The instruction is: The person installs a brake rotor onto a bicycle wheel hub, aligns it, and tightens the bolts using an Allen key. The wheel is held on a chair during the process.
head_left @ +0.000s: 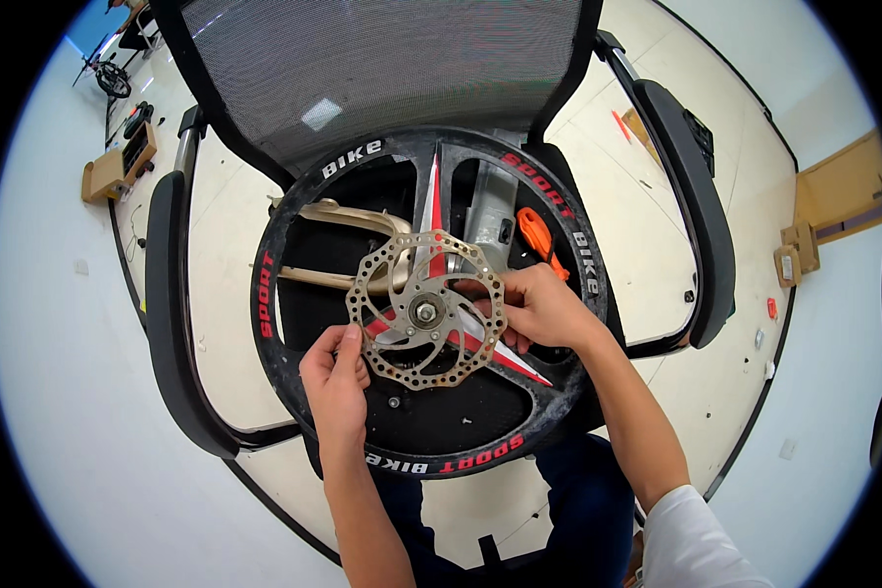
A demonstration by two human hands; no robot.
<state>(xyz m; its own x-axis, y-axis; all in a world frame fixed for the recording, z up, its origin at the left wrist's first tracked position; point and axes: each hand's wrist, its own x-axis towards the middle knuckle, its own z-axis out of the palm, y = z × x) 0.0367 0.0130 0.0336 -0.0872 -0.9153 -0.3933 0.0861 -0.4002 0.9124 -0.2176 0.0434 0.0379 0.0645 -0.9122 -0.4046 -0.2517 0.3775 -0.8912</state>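
Observation:
A silver brake disc, drilled with holes round its edge, sits over the hub of a black bicycle wheel with red and silver spokes. In the disc's centre shows an axle nut. My left hand is closed at the disc's left edge, thumb on top. From the right, my right hand grips the opposite edge, with some fingers hidden behind the disc. The wheel lies flat across the seat of a black office chair.
Under the wheel's far side are a gold forked part, a grey metal piece and an orange object. Small loose bolts lie on the seat. Armrests flank it. Cardboard boxes stand on the floor.

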